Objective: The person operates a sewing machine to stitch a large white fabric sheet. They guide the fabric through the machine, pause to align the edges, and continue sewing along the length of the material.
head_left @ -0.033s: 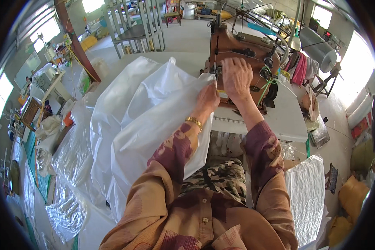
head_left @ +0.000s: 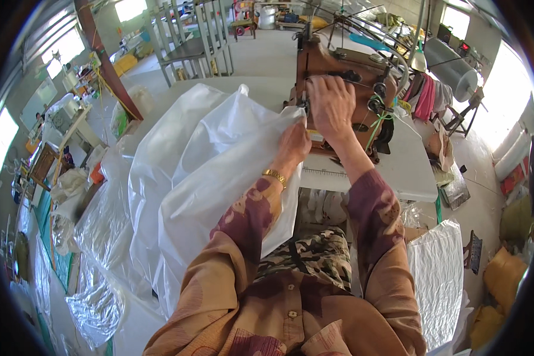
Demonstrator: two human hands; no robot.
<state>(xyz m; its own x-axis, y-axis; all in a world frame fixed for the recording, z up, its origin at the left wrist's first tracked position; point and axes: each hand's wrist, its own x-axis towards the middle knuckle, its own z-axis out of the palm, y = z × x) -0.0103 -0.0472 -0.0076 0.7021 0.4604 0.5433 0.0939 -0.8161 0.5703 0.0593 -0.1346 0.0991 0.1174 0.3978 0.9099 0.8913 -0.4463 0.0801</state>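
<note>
I have the white plastic sheet (head_left: 202, 172) biggest in my head view, draped in loose folds over the left part of the pale tabletop (head_left: 409, 172) and hanging down past its near edge, its upper right corner drawn up to the machine. On the tabletop I see the brown sewing machine (head_left: 326, 62), behind and to the right of that corner. The right hand (head_left: 332, 107) is in front of the machine's body, fingers bent and blurred; I can't tell whether they grip anything. The left hand (head_left: 295, 142) is closed on the sheet's corner, just beside the right. Smallest, I make out a green cord (head_left: 374, 133) tied on the machine and a gold-coloured wristband (head_left: 275, 176) on the left wrist.
</note>
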